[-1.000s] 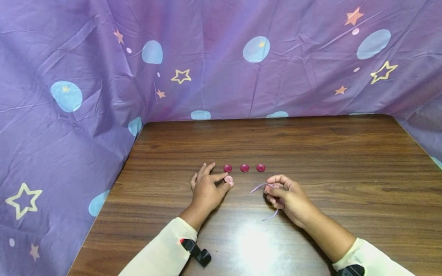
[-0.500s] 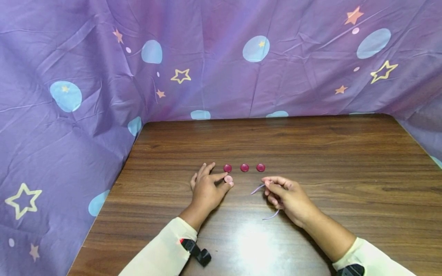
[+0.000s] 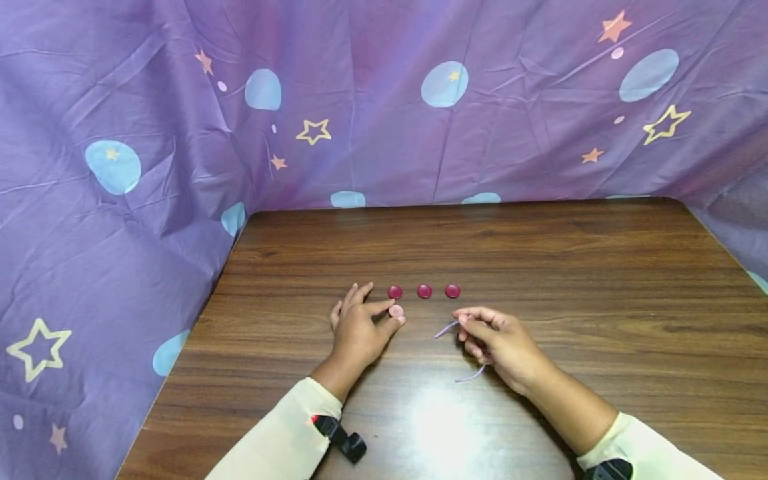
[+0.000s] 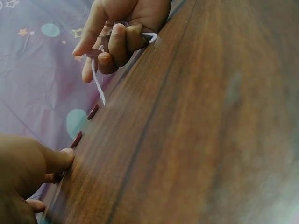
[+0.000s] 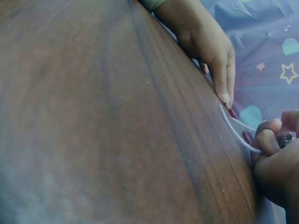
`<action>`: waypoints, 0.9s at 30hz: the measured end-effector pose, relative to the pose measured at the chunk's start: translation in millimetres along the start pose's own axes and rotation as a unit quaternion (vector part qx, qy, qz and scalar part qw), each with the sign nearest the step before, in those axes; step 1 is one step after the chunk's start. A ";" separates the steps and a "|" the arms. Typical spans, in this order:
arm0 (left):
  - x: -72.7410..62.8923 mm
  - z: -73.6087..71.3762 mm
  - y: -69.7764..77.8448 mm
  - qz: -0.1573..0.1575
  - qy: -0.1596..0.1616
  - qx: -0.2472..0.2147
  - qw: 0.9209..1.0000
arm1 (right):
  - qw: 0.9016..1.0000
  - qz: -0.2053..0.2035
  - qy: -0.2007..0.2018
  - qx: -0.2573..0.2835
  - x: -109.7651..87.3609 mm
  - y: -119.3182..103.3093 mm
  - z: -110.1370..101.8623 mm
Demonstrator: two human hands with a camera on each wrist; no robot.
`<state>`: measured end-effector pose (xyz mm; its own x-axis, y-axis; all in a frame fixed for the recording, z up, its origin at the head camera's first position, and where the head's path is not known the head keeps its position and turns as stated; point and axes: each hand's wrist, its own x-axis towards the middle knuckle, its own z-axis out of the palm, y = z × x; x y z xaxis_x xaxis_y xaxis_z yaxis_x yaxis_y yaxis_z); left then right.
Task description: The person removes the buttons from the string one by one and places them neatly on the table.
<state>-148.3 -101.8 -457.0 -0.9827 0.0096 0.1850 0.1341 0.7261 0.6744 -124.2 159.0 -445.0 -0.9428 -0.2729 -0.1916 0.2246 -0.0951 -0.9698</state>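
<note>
My left hand (image 3: 360, 331) rests on the table, thumb and index finger at either side of a pale pink button (image 3: 397, 311) that lies flat. Just beyond it, three dark pink buttons (image 3: 425, 291) lie in a row. To the right, my right hand (image 3: 501, 343) holds a thin lavender cord (image 3: 445, 329), both ends hanging out of the curled fingers. In the left wrist view, a reddish button (image 4: 93, 53) shows at these fingertips beside the cord. Stacked dark discs (image 5: 284, 140) appear between the fingers in the right wrist view; most of them are hidden.
The brown wooden table (image 3: 312, 247) has a bright glare spot near its front. A purple curtain (image 3: 384, 147) with stars and blue ovals hangs behind it and along the left side. Black straps (image 3: 339, 437) sit on both sleeves.
My right thumb and index finger have closed together, covering the pinkish thing seen between them a second ago. The left hand and the buttons on the table have stayed put.
</note>
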 end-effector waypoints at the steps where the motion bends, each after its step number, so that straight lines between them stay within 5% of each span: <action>1: -0.1 0.0 0.0 -0.001 -0.001 0.000 1.000 | 1.000 0.001 0.000 -0.001 0.0 -0.1 0.0; 27: -0.7 -1.5 0.3 -0.001 -0.004 -0.001 1.000 | 1.000 0.012 0.010 0.007 1.3 -1.1 2.1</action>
<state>-147.3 -102.7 -455.9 -0.9841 0.0135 0.1768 0.1314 0.7249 0.6762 -125.2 156.8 -443.8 -0.9419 -0.2565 -0.2169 0.2498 -0.1033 -0.9628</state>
